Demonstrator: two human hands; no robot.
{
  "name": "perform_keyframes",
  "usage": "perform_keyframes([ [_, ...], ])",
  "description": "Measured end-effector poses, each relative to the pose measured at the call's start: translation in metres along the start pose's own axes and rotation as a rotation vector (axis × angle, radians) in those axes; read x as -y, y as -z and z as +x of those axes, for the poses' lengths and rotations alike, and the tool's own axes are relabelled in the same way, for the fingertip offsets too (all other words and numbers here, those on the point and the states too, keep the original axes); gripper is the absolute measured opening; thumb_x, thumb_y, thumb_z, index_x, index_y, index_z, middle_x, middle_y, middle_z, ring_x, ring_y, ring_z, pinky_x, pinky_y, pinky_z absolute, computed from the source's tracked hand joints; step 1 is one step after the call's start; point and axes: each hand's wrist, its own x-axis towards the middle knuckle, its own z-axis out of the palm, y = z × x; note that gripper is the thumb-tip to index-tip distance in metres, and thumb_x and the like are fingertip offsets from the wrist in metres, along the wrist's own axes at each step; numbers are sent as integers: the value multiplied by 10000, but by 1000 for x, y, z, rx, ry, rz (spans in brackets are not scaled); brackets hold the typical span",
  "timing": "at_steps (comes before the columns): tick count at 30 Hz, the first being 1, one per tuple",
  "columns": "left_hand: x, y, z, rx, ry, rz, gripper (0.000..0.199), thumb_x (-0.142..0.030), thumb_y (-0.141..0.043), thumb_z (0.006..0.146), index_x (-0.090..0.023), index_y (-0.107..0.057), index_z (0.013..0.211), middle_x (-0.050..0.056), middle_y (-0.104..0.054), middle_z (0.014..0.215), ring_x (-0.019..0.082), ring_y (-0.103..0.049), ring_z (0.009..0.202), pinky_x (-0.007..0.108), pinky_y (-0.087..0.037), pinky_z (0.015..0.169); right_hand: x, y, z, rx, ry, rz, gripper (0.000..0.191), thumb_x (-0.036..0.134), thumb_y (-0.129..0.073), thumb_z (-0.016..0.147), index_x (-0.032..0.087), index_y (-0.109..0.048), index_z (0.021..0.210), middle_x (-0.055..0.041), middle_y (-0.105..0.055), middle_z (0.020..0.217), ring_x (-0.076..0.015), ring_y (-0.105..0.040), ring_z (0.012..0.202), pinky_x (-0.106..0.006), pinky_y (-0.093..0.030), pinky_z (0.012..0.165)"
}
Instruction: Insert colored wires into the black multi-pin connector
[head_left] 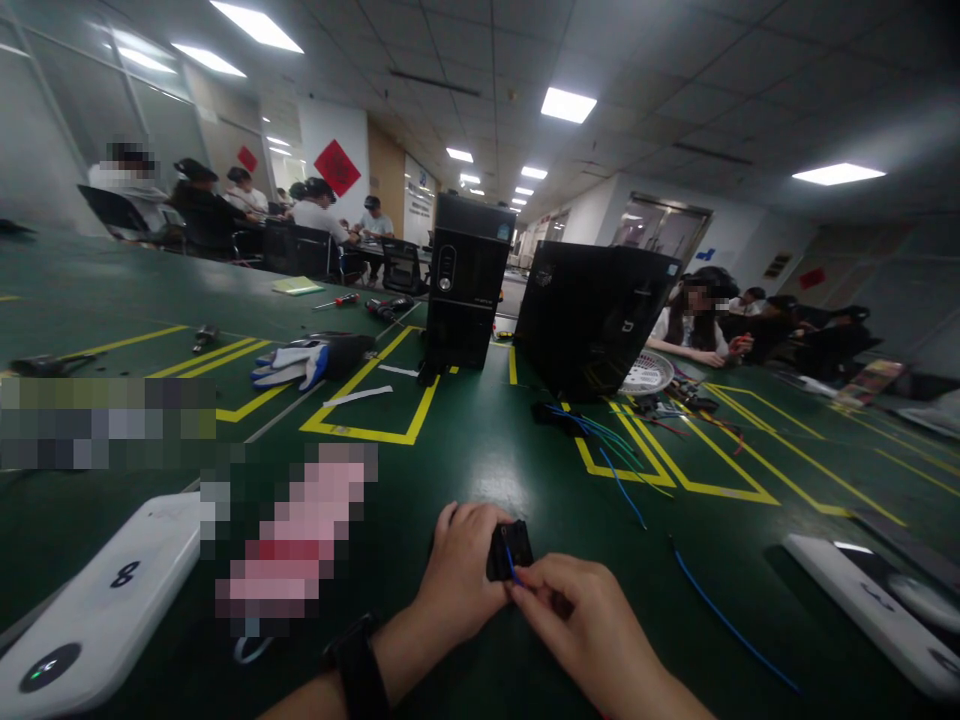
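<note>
My left hand [466, 560] is wrapped around a small black block-shaped part [517, 545], steadying it just above or on the green table; which of the two I cannot tell. A short blue wire [511, 562] is pinched between the thumb and forefinger of my right hand [581, 605], its upper end lying against the black part. Whether the wire sits inside an opening there is too small to make out. Off to the right, a longer blue wire [724, 620] curves across the table, and another blue wire [622, 488] lies further back.
Two black computer cases [469, 290] stand at the table's middle, with blue and green wires [600, 425] before the right one. A glove [292, 365] lies back left. White numbered devices flank me, one at left [112, 590], one at right [862, 595]. People sit at tables beyond.
</note>
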Motion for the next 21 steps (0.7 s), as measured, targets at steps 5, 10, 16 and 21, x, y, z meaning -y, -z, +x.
perform_keyframes([
  [5,1,-1,0,-3,-13,-8,313,-182,-644,625,-248,-549,916,-7,-610,929,232,-532,945,426,-261,965,1,-3,2,4,24,-63,199,167,-519,851,176,-626,683,14,-569,617,-121,-537,565,-223,-342,534],
  [10,1,0,0,8,-10,-4,351,-184,-669,613,-252,-545,934,-6,-607,951,236,-524,968,430,-242,978,0,1,1,20,8,-100,175,177,-515,846,195,-645,729,13,-593,640,-131,-549,572,-230,-349,535],
  [16,-2,4,-1,39,-5,2,362,-230,-710,636,-253,-544,957,-1,-606,972,244,-517,993,450,-229,994,-6,13,2,-25,-53,-102,198,208,-528,836,238,-674,967,11,-638,681,-150,-577,604,-245,-380,569],
  [21,-2,4,0,40,-2,-1,374,-241,-722,643,-254,-543,971,1,-609,982,245,-518,1001,455,-225,1001,-12,15,2,-6,-49,-135,203,215,-512,851,243,-699,924,-3,-648,722,-158,-584,636,-252,-382,586],
])
